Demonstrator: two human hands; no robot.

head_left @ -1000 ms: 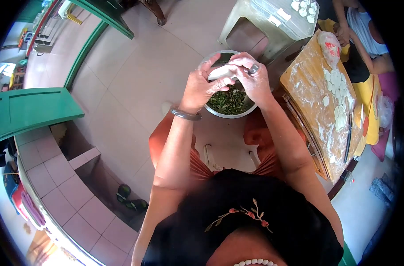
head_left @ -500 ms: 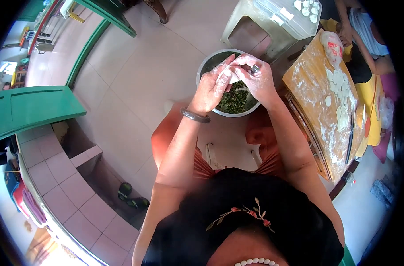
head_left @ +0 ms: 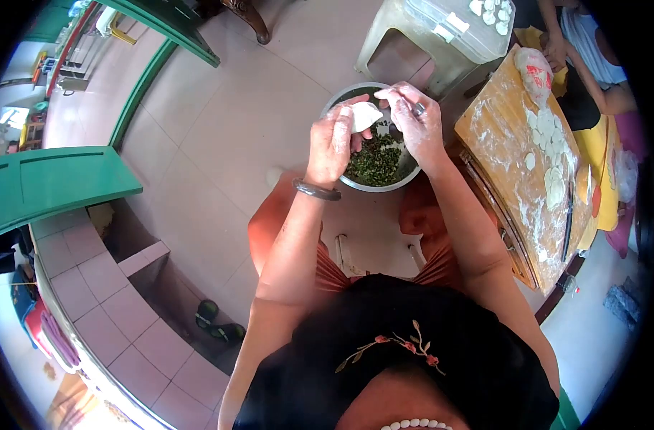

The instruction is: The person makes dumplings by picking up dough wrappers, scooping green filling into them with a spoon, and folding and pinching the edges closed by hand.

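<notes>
My left hand (head_left: 332, 143) is closed round the edge of a white folded dumpling (head_left: 364, 116), which sticks out between thumb and fingers. My right hand (head_left: 417, 127), dusted with flour, is just right of the dumpling and apart from it. Its fingers are curled round a metal spoon (head_left: 418, 109); the grey handle end shows, and most of the rest is hidden by the hand. Both hands are over a metal bowl (head_left: 389, 188) of chopped green filling (head_left: 376, 160).
At right, a floured wooden board (head_left: 495, 136) carries dough wrappers (head_left: 549, 136), a plastic bag (head_left: 535, 75) and a dark stick (head_left: 569, 222). A stool (head_left: 384, 43) bears a plastic box lid (head_left: 460, 25) with several dumplings (head_left: 500, 16). Another person's arm (head_left: 589, 79) is beyond the board.
Both hands were together pressing the white dough. Now they are apart; the right hand has let go of the dumpling, and the left hand keeps it, tilted up.
</notes>
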